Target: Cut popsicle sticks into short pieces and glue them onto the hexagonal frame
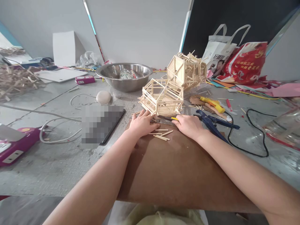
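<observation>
My left hand (pixel 142 125) lies on the brown board (pixel 178 168) with fingers stretched out, at the foot of a six-sided frame of thin wooden sticks (pixel 162 98). Whether a stick is under its fingertips cannot be seen. My right hand (pixel 190 125) is closed around a utility knife (pixel 174 118) with a yellow part. Its thin dark end points left, towards my left hand. Several short loose wooden sticks (pixel 161 137) lie on the board between my hands. Behind the frame stands a larger ball-like stick structure (pixel 185 70).
A steel bowl (pixel 126 84), a white round object (pixel 103 97) and a blurred phone (pixel 103 126) lie left. Blue pliers-like cutters (pixel 212 125), a yellow-handled corded tool (pixel 214 104) and a glass jar (pixel 284 125) are right. Cables cross the grey table (pixel 58 168).
</observation>
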Action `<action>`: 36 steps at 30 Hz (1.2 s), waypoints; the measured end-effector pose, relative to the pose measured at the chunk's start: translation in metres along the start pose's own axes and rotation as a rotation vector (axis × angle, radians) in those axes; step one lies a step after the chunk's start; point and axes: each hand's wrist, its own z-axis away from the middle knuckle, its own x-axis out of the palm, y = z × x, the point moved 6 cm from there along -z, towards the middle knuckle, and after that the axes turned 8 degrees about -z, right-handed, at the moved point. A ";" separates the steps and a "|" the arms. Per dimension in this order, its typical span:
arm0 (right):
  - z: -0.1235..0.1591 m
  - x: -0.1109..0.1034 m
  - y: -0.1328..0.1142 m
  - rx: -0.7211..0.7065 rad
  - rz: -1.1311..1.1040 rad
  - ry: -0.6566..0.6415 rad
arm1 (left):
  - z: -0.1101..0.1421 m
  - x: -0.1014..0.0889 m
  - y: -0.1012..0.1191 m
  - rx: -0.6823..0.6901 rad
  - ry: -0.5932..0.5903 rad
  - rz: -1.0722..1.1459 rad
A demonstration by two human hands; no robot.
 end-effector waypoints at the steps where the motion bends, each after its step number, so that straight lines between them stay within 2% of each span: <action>1: 0.000 0.000 0.000 -0.002 0.003 0.012 | 0.000 0.000 0.000 0.002 0.003 0.003; 12: 0.001 0.002 0.008 -0.045 -0.004 0.150 | 0.001 -0.005 0.003 0.019 0.013 0.026; 36: -0.002 0.004 0.009 -0.079 0.011 0.180 | 0.001 -0.007 0.005 0.020 0.018 0.020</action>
